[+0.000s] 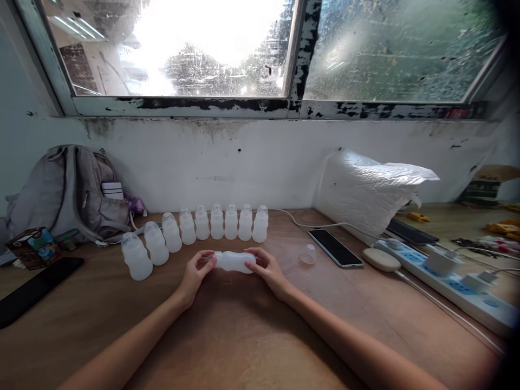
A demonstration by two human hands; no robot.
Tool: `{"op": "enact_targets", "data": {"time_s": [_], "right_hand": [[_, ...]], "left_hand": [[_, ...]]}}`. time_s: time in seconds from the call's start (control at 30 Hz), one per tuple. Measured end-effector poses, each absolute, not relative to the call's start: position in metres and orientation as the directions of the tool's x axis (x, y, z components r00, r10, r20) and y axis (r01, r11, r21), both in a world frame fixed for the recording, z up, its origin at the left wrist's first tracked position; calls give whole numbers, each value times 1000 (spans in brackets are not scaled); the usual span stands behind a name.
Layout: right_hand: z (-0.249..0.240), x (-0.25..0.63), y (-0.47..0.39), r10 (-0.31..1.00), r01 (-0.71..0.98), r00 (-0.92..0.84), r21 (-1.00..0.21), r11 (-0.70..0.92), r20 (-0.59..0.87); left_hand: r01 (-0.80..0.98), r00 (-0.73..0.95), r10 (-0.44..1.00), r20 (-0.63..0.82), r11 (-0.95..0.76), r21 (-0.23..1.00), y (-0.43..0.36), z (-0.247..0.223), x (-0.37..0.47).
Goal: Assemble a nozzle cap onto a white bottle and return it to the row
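Note:
A translucent white bottle (231, 261) lies sideways between my hands, just above the wooden table (239, 336). My left hand (197, 273) pinches its narrow neck end at the left. My right hand (268, 270) grips the wider base end, thumb in front and fingers behind. Behind them several similar bottles (231, 222) with clear caps stand upright in a curved row, the nearest one (137, 257) at the left. A clear cap (307, 255) rests on the table to the right of my right hand.
A phone (335, 248), a beige oval device (381, 260) and a power strip (447, 284) with cables lie on the right. Behind them leans a silvery bag (361, 195). At left are a backpack (60, 189), a small box (34, 246) and a black object (36, 287).

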State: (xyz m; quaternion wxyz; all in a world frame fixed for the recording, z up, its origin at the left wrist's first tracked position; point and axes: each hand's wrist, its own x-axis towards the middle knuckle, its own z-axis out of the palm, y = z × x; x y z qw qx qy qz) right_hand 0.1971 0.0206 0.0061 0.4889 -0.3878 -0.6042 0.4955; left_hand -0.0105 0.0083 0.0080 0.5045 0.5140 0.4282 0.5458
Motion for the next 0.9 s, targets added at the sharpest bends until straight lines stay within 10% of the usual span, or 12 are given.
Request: {"op": "enact_targets", "data": {"time_s": [0.37,0.9], "right_hand": [[5,196,21,962,-16,-200,-982,189,189],[9,199,24,987,104,-156,-994,-18,-34]], "left_hand": [[-225,135,991,-7,37,974,12,9,-9],[176,359,818,450,-532,828,-15,21,-5]]}}
